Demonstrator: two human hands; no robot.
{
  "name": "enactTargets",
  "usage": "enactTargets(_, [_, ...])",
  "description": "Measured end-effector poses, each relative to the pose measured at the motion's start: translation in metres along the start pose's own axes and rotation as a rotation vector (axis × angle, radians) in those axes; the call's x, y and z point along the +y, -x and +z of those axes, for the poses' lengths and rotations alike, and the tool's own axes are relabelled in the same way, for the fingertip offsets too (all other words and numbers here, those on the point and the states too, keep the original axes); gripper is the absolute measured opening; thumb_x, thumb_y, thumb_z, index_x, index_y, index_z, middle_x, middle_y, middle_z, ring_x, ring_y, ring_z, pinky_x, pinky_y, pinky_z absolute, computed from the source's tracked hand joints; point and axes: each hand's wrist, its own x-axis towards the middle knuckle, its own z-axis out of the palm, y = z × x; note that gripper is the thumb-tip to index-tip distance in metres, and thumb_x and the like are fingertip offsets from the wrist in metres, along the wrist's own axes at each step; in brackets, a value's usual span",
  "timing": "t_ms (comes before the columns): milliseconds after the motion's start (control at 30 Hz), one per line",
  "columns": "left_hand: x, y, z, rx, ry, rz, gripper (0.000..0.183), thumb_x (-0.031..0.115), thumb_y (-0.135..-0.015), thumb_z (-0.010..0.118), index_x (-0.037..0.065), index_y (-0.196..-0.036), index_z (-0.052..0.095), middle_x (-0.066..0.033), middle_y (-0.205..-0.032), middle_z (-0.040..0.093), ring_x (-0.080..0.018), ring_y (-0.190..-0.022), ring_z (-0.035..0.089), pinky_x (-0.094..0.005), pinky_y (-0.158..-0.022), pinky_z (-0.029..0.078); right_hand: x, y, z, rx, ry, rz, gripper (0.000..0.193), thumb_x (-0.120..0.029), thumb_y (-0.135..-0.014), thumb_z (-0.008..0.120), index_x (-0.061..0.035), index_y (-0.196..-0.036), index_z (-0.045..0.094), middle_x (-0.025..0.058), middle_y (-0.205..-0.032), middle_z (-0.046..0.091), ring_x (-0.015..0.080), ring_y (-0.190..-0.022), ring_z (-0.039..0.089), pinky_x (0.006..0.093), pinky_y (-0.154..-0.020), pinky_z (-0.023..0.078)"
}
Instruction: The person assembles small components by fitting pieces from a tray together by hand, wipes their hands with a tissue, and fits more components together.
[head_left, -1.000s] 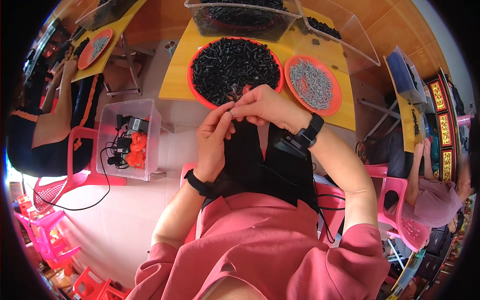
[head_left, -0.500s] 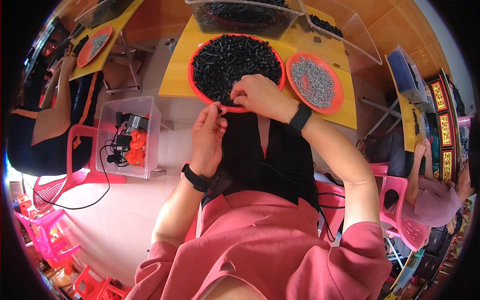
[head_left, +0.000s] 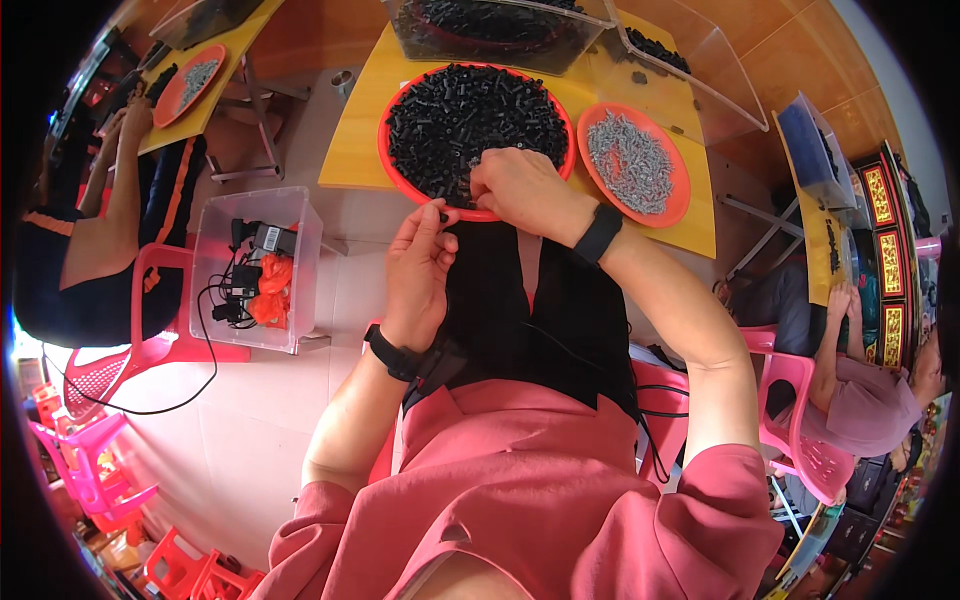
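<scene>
A round red basin [head_left: 570, 150] heaped with small black tube-like plastic pieces [head_left: 470, 120] sits before me on the yellow table. My left hand [head_left: 418, 255] is closed at the basin's near rim, a small black piece [head_left: 443, 216] pinched between thumb and fingertips. Over the near right part of the basin is my right hand [head_left: 525, 188], its fingers pressed together and pointing down among the pieces; what they hold, if anything, is hidden. To the right lies an orange-red plate [head_left: 680, 210] covered with small grey metal screws [head_left: 630, 160].
Behind the basin stands a clear plastic bin [head_left: 500, 50] of black pieces, another clear bin [head_left: 740, 90] beside it. A clear box [head_left: 310, 270] with cables and adapters is at the left. People sit at tables on both sides, with pink chairs [head_left: 165, 300] about.
My right hand has shifted slightly right and its fingers dip a little lower at the basin. My left hand stays nearly in place with the black piece.
</scene>
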Motion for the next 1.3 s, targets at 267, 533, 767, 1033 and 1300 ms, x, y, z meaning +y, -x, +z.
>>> enactTargets(267, [0.001,0.001,-0.001,0.006,0.013,-0.002,0.027,0.025,-0.095,0.059,0.006,-0.113,0.061,-0.0026,-0.096,0.066,-0.0053,-0.068,0.055,-0.0173,-0.061,0.043,0.001,0.003,0.001,0.020,0.012,0.040,0.014,-0.016,-0.079,0.064,-0.0020,-0.078,0.065,0.0147,-0.082,0.063,0.0334,-0.080,0.062,0.0431,-0.071,0.050])
enactTargets(533, [0.001,0.002,0.003,-0.091,0.074,0.000,0.027,0.020,-0.095,0.059,0.005,-0.117,0.062,-0.0002,-0.094,0.065,-0.0052,-0.071,0.053,-0.0178,-0.063,0.043,-0.039,0.032,-0.031,0.056,-0.492,0.191,0.019,-0.017,-0.078,0.065,0.0009,-0.081,0.068,0.0172,-0.073,0.067,0.0323,-0.071,0.066,0.0391,-0.066,0.052])
enactTargets(767, [-0.002,0.003,0.004,-0.109,0.061,0.043,0.025,0.017,-0.094,0.059,0.005,-0.116,0.063,0.0029,-0.087,0.061,-0.0049,-0.073,0.052,-0.0179,-0.066,0.043,-0.047,0.033,-0.032,0.036,-0.487,0.181,0.019,-0.016,-0.080,0.066,0.0023,-0.083,0.067,0.0116,-0.068,0.065,0.0185,-0.062,0.065,0.0296,-0.060,0.050])
enactTargets(1033, [-0.005,0.006,0.005,-0.104,0.011,0.061,0.024,0.015,-0.093,0.061,0.004,-0.114,0.064,0.0029,-0.085,0.061,-0.0053,-0.070,0.052,-0.0181,-0.064,0.043,-0.051,0.036,-0.032,-0.030,-0.510,0.229,0.018,-0.016,-0.080,0.066,0.0025,-0.082,0.067,0.0106,-0.067,0.066,0.0158,-0.061,0.065,0.0277,-0.059,0.049])
enactTargets(1300, [-0.006,0.007,0.003,-0.152,0.034,0.045,0.023,0.013,-0.095,0.058,0.002,-0.115,0.063,0.0007,-0.087,0.062,-0.0063,-0.073,0.055,-0.0187,-0.067,0.046,-0.053,0.039,-0.031,0.088,-0.613,0.314,0.019,-0.015,-0.077,0.065,0.0033,-0.079,0.068,0.0167,-0.069,0.067,0.0275,-0.067,0.069,0.0339,-0.064,0.053])
